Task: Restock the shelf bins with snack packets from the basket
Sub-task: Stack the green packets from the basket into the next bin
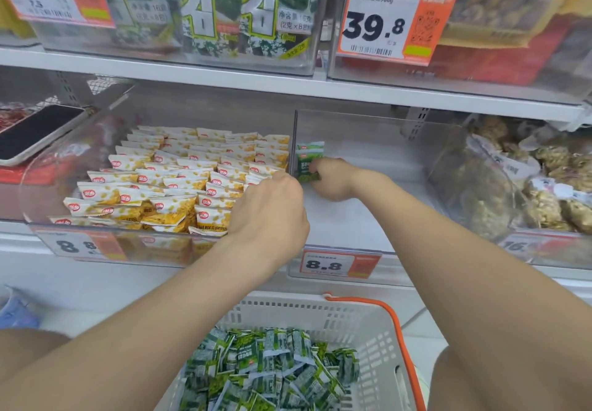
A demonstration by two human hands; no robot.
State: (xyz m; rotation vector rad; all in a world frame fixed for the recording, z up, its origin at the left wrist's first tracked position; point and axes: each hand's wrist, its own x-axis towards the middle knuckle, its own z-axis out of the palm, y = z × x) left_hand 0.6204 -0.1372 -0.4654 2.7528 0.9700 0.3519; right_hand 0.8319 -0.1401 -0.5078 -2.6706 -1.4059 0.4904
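White shop shelving (224,82) carries smooth, clear plastic bins. The right hand (333,180) curls its fingers round glossy green packets (309,161), which stand upright against the left wall of one bin (378,154). Just left of it, the left hand (272,209) has its fingers bent away; I cannot tell its grip. Further left lie yellow pillow packets (179,180) in rows. Below both hands, a white perforated basket (352,324) with an orange handle (398,327) holds a crinkled green heap (272,369).

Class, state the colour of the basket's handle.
Orange. The handle runs along the right rim of the white basket, and shows best in the head view.
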